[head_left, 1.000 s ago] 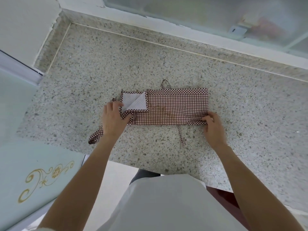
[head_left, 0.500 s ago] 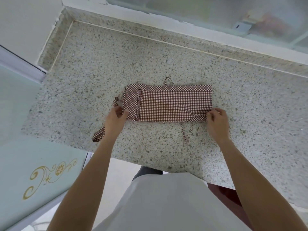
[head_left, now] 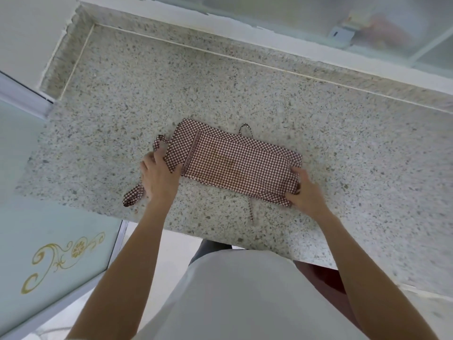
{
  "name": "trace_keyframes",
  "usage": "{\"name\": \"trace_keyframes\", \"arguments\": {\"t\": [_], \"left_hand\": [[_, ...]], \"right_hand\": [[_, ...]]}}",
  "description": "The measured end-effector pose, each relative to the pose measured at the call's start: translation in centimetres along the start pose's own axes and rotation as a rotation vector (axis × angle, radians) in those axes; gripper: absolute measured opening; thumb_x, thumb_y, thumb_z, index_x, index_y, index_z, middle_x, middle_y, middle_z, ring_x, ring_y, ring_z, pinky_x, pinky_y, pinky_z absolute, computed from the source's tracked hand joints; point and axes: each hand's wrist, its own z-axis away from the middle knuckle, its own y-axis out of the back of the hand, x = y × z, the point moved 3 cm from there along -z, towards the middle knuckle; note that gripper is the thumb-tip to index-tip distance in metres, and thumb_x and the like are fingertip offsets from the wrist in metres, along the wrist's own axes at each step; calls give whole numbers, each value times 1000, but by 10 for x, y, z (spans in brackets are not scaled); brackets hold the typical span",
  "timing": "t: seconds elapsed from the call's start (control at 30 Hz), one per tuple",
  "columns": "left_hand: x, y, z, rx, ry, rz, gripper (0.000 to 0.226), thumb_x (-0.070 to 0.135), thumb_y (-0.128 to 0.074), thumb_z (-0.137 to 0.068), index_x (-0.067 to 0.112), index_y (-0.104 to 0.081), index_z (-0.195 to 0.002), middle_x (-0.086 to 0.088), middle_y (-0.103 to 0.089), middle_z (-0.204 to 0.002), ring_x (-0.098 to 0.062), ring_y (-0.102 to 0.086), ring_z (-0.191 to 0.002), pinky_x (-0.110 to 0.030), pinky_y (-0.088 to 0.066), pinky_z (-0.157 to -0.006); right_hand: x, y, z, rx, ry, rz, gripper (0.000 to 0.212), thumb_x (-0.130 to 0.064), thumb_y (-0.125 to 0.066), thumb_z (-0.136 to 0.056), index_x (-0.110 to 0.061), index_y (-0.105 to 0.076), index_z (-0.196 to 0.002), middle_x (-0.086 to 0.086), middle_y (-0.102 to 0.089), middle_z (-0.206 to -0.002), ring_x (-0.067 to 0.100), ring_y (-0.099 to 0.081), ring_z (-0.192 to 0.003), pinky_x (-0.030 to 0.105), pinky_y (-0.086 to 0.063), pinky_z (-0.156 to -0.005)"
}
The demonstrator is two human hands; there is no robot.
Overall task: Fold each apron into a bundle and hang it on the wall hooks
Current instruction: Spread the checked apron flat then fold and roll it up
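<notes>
A brown-and-white checked apron (head_left: 235,163) lies folded into a long flat strip on the speckled stone counter (head_left: 245,94). My left hand (head_left: 159,176) grips the strip's near-left corner, thumb over the cloth. My right hand (head_left: 305,190) pinches the near-right corner. A wide checked strap (head_left: 133,196) trails out to the left under my left hand. A thin tie (head_left: 251,214) hangs off the strip's near edge, and a small loop (head_left: 245,128) sticks out at the far edge. No wall hooks are in view.
The counter's front edge (head_left: 220,239) runs just in front of my body. A raised stone ledge (head_left: 269,60) and frosted window (head_left: 318,15) close off the far side. A pale glass door with a gold ornament (head_left: 61,256) stands to the left.
The turned-back white corner at the left end has been laid flat. The strip has since swung, its right end nearer me, with both hands still at the near corners.
</notes>
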Motion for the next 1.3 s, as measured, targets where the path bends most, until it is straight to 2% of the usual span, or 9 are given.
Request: {"name": "trace_keyframes", "arguments": {"t": [0.1,0.2,0.27,0.4,0.57,0.73,0.93,1.1,1.3], "left_hand": [[30,-8,23,117,-322,68,41,20,-67,-82,10,-55,-120,-15,-51,-123,-33,-43,-114,-44,-39,-97],[76,-36,64,-58,-717,154,25,20,-62,-84,15,-64,-108,-5,-59,-108,-22,-52,-101,-38,-48,-88],[101,-63,98,-190,-830,77,29,29,-60,-85,19,-62,-112,-2,-60,-112,-21,-52,-104,-39,-47,-92],[120,-100,140,-372,-619,-115,54,48,-58,-83,29,-47,-132,3,-42,-135,-20,-32,-129,-38,-27,-109],[124,-108,162,-327,-478,-177,66,54,-59,-79,30,-37,-136,3,-34,-140,-18,-27,-133,-40,-16,-115],[128,-115,178,-247,-344,-137,100,64,-63,-70,24,-14,-148,-4,-21,-151,-22,-21,-138,-40,-6,-116],[92,-103,165,-122,-278,-34,85,62,-61,-71,26,-33,-142,2,-28,-152,-17,-14,-141,-37,6,-115],[80,-79,140,-274,-70,413,73,36,-70,-80,21,-33,-141,4,-49,-135,-11,-47,-121,-27,-30,-104],[56,-60,112,-114,388,904,60,34,-62,-86,20,-36,-138,7,-59,-114,-5,-61,-91,-29,-51,-85]], "right_hand": [[15,2,10,-64,22,98,57,-21,-65,-85,-16,-39,-136,14,-52,-121,30,-55,-103,32,-44,-83],[11,25,9,298,316,427,37,-8,-62,-82,-15,-60,-119,15,-52,-114,33,-52,-100,41,-52,-76],[11,35,0,306,521,561,45,1,-59,-76,-16,-62,-117,16,-52,-123,37,-49,-110,47,-50,-86],[19,40,-30,87,903,706,43,-8,-61,-76,-20,-59,-118,11,-51,-134,33,-44,-122,50,-41,-96],[13,45,-45,-26,1162,730,31,-5,-76,-71,-13,-69,-100,8,-62,-120,24,-43,-119,42,-44,-95],[8,57,-38,-48,1377,671,25,-19,-50,-88,-9,-67,-104,7,-61,-123,22,-42,-125,38,-34,-106],[-37,76,-30,-44,1399,378,22,-17,-49,-91,-7,-66,-101,6,-69,-98,19,-62,-91,30,-46,-85],[-139,63,-45,-14,1205,107,19,-23,-60,-90,-6,-68,-95,1,-70,-85,3,-57,-73,12,-43,-65],[-235,-22,-101,-214,995,361,23,-29,-56,-92,-14,-67,-105,3,-69,-101,19,-62,-93,27,-42,-76]]}}
